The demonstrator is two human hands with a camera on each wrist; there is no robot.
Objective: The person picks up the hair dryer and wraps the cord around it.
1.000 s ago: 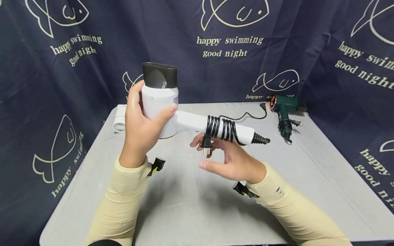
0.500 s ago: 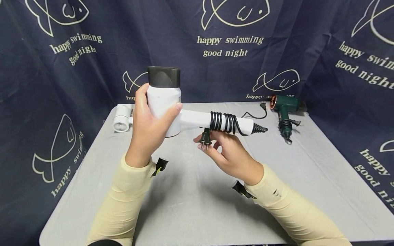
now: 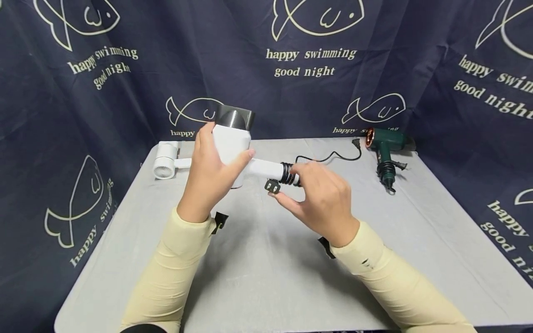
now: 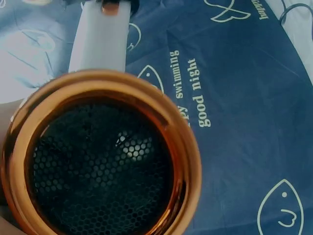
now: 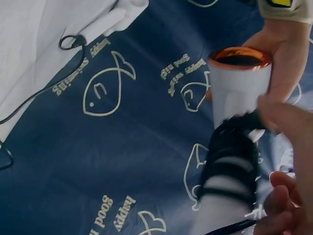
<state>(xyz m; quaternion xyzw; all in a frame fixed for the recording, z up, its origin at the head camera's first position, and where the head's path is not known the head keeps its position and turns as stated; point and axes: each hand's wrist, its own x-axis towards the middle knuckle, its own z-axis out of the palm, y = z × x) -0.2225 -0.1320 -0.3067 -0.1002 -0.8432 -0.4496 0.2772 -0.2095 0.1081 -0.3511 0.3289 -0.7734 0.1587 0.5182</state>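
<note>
My left hand grips the barrel of a white hair dryer, which is held up over the table with its black nozzle upward. A copper-coloured ring surrounds its dark mesh end in the left wrist view. The handle points right, and a black power cord is coiled round it. My right hand is at the coils, fingers curled over the cord, thumb tip at the black plug. In the right wrist view the coiled cord is blurred and the thumb touches its upper end.
A second white hair dryer lies at the back left of the grey table, partly behind my left hand. A green hair dryer lies at the back right, beside a loose black cord. Dark printed cloth hangs behind the table.
The right hand has come up from beneath the handle onto the coiled cord. The left hand has shifted right and lower with the hair dryer, turning it a little; the plug now faces the camera.
</note>
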